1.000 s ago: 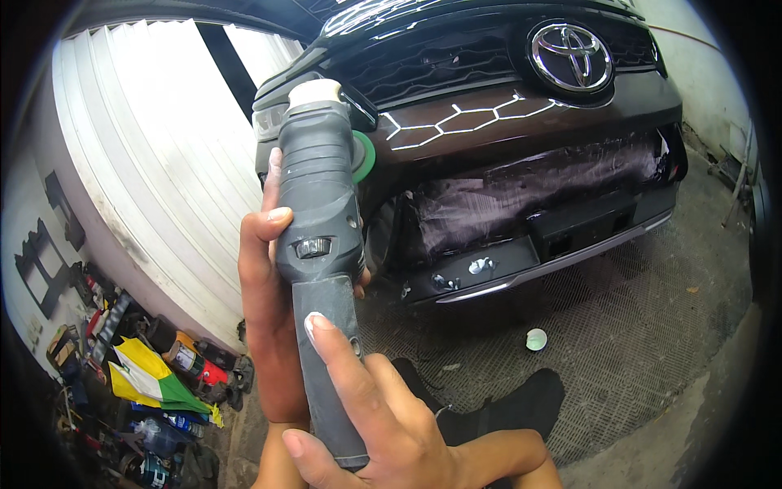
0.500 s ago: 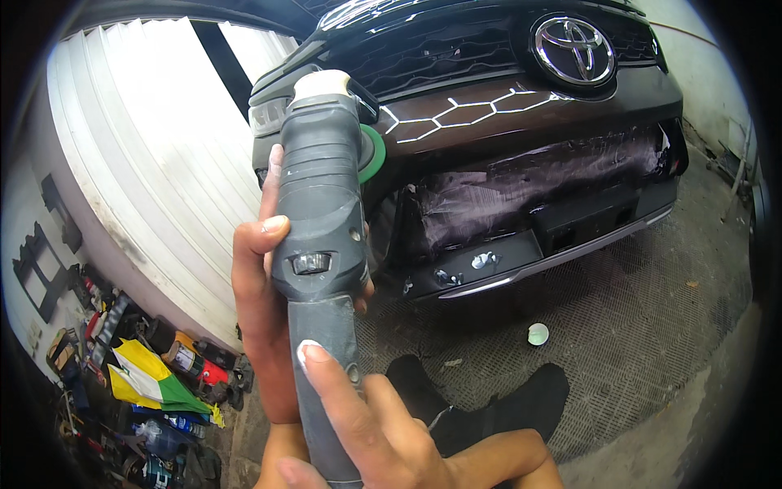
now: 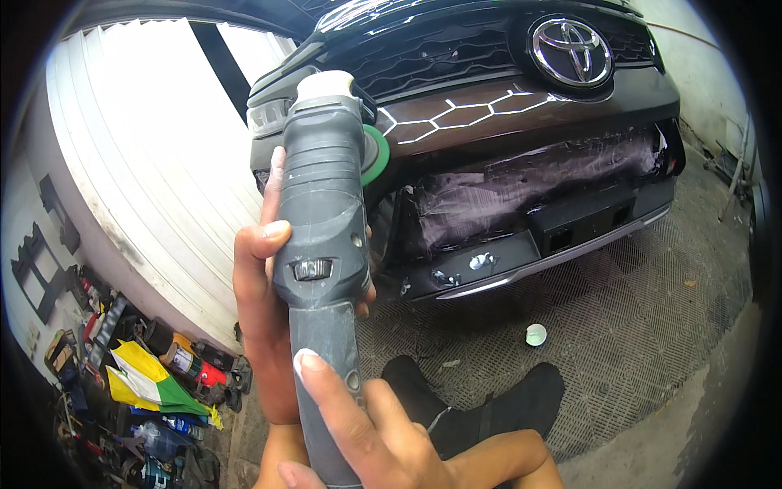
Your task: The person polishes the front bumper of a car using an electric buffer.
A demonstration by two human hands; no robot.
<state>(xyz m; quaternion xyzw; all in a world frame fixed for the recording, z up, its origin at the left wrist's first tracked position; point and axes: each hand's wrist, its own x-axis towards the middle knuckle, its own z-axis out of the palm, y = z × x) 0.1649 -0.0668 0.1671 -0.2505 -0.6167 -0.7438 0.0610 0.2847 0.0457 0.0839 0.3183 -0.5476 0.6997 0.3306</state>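
Observation:
I hold a dark grey power polisher (image 3: 322,171) upright in front of me. Its round green pad (image 3: 375,155) faces the front bumper (image 3: 489,114) of a dark car; whether they touch cannot be told. My left hand (image 3: 259,261) wraps the polisher's body from the left, fingertips showing on the far side. Around the rear handle my right hand (image 3: 366,432) is closed, with a whitened thumb or fingertip lying along it. White paste (image 3: 482,261) sits in blobs on the lower bumper, below wrinkled plastic film (image 3: 505,191) over the opening.
A small white cup (image 3: 535,335) with pale green contents stands on the patterned floor mat (image 3: 619,326). White corrugated metal (image 3: 147,163) rises at left. Tools, bottles and a yellow, white and green cloth (image 3: 151,379) lie heaped at lower left. My dark-clad legs (image 3: 481,416) are below.
The view has shifted slightly, so the car sits a little further left. Both hands keep their grip on the polisher, which is nearly where it was.

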